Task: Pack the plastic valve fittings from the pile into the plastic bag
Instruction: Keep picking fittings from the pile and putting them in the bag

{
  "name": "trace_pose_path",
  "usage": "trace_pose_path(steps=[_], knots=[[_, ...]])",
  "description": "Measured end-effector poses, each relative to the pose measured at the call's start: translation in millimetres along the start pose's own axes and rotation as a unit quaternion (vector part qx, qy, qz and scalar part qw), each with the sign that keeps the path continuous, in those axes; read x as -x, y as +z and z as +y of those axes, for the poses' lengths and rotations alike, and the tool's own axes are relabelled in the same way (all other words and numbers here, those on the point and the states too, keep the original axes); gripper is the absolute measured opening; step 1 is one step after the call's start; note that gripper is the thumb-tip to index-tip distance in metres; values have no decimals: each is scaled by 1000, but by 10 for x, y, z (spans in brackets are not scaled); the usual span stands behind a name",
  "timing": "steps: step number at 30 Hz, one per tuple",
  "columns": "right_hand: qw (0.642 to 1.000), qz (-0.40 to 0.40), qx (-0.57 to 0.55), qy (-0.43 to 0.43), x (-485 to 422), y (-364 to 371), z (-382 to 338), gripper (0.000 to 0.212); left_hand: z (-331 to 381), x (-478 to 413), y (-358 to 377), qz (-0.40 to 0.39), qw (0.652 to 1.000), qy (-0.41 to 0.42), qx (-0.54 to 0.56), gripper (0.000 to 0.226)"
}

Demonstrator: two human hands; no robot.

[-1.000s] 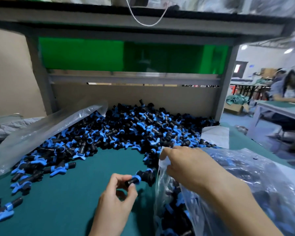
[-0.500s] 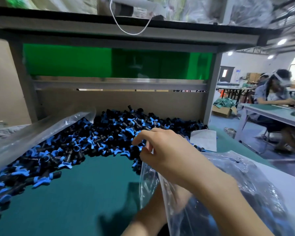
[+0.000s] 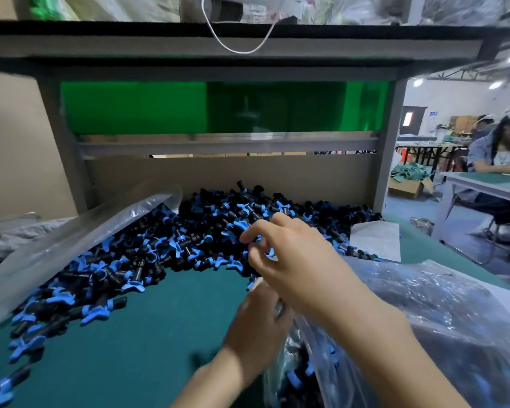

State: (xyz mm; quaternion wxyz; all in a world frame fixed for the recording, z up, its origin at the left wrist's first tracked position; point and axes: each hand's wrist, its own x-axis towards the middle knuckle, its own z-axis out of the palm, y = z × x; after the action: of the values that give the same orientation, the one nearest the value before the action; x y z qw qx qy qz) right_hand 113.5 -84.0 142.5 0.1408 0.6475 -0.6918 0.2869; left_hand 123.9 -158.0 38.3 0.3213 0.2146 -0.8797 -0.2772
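From my remote seat, both hands look bare: the right hand (image 3: 299,260) sharp, the left hand (image 3: 258,318) slightly blurred. Back from the fingers (image 3: 259,231), bare wrists lead into the uncovered right forearm (image 3: 374,334) and left forearm (image 3: 218,375).

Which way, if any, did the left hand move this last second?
Yes: left hand went rightward, off the green mat to the plastic bag mouth.
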Motion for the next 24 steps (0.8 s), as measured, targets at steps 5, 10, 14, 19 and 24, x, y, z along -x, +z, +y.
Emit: trace_pose_path(steps=[5,10,14,19,24], knots=[[997,-69,-22,30,-135,466,14,25,-999,631,-685,53,991,-98,-73,23],[981,-166,13,98,-151,863,289,32,-1480,378,-741,48,959,-227,-161,28],[968,-214,8,131,-203,994,495,37,-1659,46,-727,54,935,-260,-234,41],[963,-210,-71,151,-310,990,657,35,-1920,-216,-729,77,900,-307,-300,41],[959,-206,-111,156,-308,977,734,34,-2044,-349,-689,85,889,-286,-348,34]])
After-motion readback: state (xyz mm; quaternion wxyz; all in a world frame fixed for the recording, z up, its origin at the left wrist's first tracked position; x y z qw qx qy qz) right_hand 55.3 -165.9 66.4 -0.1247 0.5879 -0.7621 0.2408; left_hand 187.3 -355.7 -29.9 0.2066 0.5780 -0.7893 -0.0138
